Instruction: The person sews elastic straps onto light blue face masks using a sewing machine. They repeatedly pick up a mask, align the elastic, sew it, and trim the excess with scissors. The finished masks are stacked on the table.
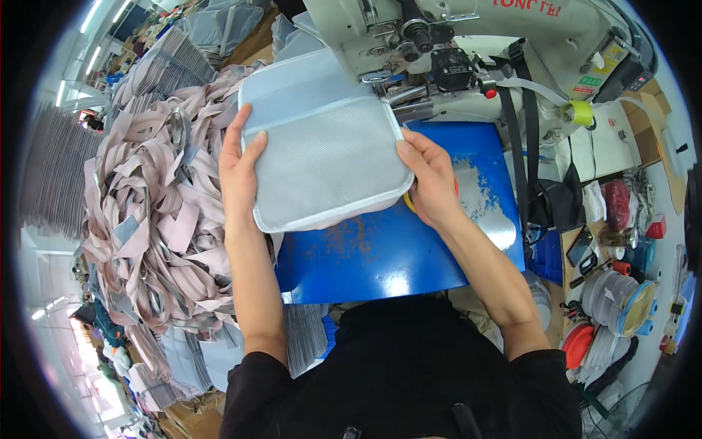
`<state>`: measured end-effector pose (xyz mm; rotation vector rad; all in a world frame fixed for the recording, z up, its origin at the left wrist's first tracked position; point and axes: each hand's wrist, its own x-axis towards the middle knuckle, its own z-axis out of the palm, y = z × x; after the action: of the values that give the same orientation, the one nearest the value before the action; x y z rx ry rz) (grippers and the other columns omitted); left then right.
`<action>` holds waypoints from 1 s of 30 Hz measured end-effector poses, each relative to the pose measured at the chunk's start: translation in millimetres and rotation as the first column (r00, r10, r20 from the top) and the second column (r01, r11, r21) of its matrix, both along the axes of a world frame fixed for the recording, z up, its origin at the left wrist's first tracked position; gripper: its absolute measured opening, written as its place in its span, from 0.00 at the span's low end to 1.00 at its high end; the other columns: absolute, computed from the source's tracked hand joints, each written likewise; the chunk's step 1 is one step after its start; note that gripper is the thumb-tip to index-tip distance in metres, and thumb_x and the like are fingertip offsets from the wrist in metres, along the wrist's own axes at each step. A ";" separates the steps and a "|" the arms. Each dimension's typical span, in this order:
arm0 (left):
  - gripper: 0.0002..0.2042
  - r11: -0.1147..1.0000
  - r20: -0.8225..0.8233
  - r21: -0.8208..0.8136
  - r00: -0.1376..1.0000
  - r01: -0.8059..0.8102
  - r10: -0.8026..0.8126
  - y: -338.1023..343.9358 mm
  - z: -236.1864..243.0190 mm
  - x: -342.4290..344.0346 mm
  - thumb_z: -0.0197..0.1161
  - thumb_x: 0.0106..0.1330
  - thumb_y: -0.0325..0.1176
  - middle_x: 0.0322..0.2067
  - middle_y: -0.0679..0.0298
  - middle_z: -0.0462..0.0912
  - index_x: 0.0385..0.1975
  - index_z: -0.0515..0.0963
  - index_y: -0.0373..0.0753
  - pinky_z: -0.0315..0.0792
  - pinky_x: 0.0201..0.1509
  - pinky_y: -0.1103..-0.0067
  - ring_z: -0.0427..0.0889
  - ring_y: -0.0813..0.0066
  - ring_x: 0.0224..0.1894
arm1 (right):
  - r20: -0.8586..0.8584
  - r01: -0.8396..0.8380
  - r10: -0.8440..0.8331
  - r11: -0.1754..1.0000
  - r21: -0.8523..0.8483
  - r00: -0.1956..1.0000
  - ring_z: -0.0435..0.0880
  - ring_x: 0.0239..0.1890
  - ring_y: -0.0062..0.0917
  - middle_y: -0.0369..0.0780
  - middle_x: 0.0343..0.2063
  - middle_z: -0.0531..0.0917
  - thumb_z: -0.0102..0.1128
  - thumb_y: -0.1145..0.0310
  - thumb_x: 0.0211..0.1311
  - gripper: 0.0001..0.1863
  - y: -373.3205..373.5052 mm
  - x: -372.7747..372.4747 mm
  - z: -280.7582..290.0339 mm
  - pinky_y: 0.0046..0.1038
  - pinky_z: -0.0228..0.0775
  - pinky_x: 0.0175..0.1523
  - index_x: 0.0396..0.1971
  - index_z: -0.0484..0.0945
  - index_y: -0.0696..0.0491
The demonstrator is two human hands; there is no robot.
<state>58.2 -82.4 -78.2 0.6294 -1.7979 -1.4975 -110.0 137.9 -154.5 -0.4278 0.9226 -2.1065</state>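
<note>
Both hands hold a light grey-blue mesh fabric panel (329, 161) with rounded corners and pale bound edges. My left hand (240, 164) grips its left edge, thumb on the mesh and fingers behind. On the opposite edge, my right hand (431, 175) pinches it between thumb and fingers. The panel's top right edge lies beside the working end of an industrial sewing machine (417, 95); whether it sits under the needle cannot be made out. A yellow-and-orange ring-shaped handle (409, 203) shows partly behind my right hand.
Beneath the panel is a blue metal work surface (380, 263) with worn patches. A large heap of pinkish-grey fabric strips (161, 212) rises on the left, near stacked grey panels (58, 172). Black straps (523, 146) hang at right, beside a shelf with thread spools (614, 300).
</note>
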 end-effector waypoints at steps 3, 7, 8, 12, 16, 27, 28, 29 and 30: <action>0.30 0.999 0.025 0.008 0.999 0.040 -0.041 -35.7 -4.5 -8.5 0.65 0.68 0.27 0.65 0.54 0.75 0.71 0.68 0.33 0.67 0.68 0.77 0.76 0.72 0.64 | -0.088 -0.017 0.021 0.999 0.042 0.996 0.76 0.28 0.10 0.33 0.33 0.84 0.60 0.66 0.75 0.19 -6.3 -12.9 -4.8 0.17 0.67 0.30 0.59 0.78 0.62; 0.31 0.987 0.028 -0.163 1.000 0.012 -0.008 -71.8 -11.4 -34.0 0.67 0.67 0.29 0.64 0.50 0.77 0.71 0.67 0.31 0.73 0.63 0.78 0.80 0.69 0.60 | -0.253 0.010 0.028 0.989 0.149 0.967 0.70 0.23 0.09 0.27 0.24 0.77 0.62 0.67 0.73 0.17 -4.3 -30.9 2.3 0.16 0.63 0.28 0.56 0.80 0.59; 0.32 0.991 0.037 -0.130 0.999 -0.018 0.023 -75.9 -14.7 -33.5 0.67 0.67 0.29 0.62 0.49 0.77 0.71 0.66 0.29 0.74 0.61 0.78 0.81 0.68 0.58 | -0.394 0.089 -0.014 0.981 0.173 0.919 0.72 0.23 0.10 0.28 0.25 0.78 0.63 0.67 0.73 0.16 10.4 -37.4 13.0 0.16 0.65 0.30 0.55 0.81 0.58; 0.31 0.998 0.035 0.001 0.997 -0.063 0.063 -74.3 -11.9 -29.6 0.69 0.67 0.33 0.53 0.49 0.84 0.67 0.68 0.25 0.80 0.50 0.79 0.87 0.69 0.47 | -0.883 0.702 -0.469 0.621 -0.349 -0.024 0.82 0.39 0.16 0.37 0.45 0.87 0.63 0.69 0.72 0.09 96.0 -122.4 110.7 0.19 0.75 0.45 0.48 0.84 0.56; 0.23 0.966 -0.032 0.248 0.997 0.070 -0.064 -71.6 -22.4 -19.4 0.69 0.68 0.34 0.47 0.55 0.86 0.59 0.75 0.28 0.80 0.48 0.78 0.87 0.72 0.43 | -0.834 0.815 -0.393 0.278 -0.509 -0.387 0.83 0.54 0.23 0.43 0.53 0.86 0.64 0.60 0.72 0.21 159.2 -246.0 233.1 0.27 0.72 0.61 0.58 0.82 0.58; 0.29 0.974 -0.056 0.219 0.996 -0.061 0.074 -23.0 -50.8 -2.1 0.73 0.63 0.32 0.52 0.55 0.83 0.62 0.72 0.31 0.78 0.57 0.73 0.83 0.68 0.52 | -0.799 0.806 -0.388 0.559 0.192 0.460 0.78 0.59 0.30 0.46 0.57 0.81 0.50 0.50 0.79 0.30 260.4 -480.7 189.8 0.32 0.64 0.68 0.60 0.77 0.64; 0.28 0.978 -0.060 0.196 0.995 -0.068 0.081 -18.1 -53.4 -0.4 0.73 0.63 0.32 0.52 0.56 0.83 0.63 0.72 0.32 0.78 0.56 0.73 0.83 0.69 0.52 | -0.766 0.810 -0.485 0.581 0.080 0.422 0.78 0.60 0.30 0.46 0.58 0.80 0.49 0.53 0.80 0.29 263.7 -473.4 176.1 0.32 0.64 0.68 0.62 0.75 0.65; 0.28 0.978 -0.040 0.183 0.993 -0.101 0.110 -10.0 -54.4 3.6 0.71 0.63 0.27 0.51 0.56 0.83 0.63 0.71 0.31 0.77 0.58 0.73 0.83 0.69 0.52 | -0.727 0.803 -0.556 0.596 -0.013 0.402 0.78 0.59 0.30 0.46 0.59 0.80 0.49 0.53 0.80 0.29 268.7 -468.1 166.4 0.32 0.65 0.67 0.63 0.74 0.65; 0.28 0.980 -0.009 0.132 0.988 -0.151 0.153 -8.2 -65.6 11.2 0.71 0.63 0.26 0.51 0.57 0.84 0.63 0.71 0.31 0.76 0.58 0.73 0.83 0.69 0.52 | -0.680 0.786 -0.620 0.610 -0.102 0.392 0.78 0.59 0.30 0.45 0.59 0.80 0.49 0.54 0.81 0.28 266.7 -462.5 160.3 0.32 0.65 0.67 0.63 0.73 0.65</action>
<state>69.4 -90.6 -143.8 0.7965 -1.6086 -1.5202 -572.5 404.6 5.8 -0.7881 2.0934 -2.5835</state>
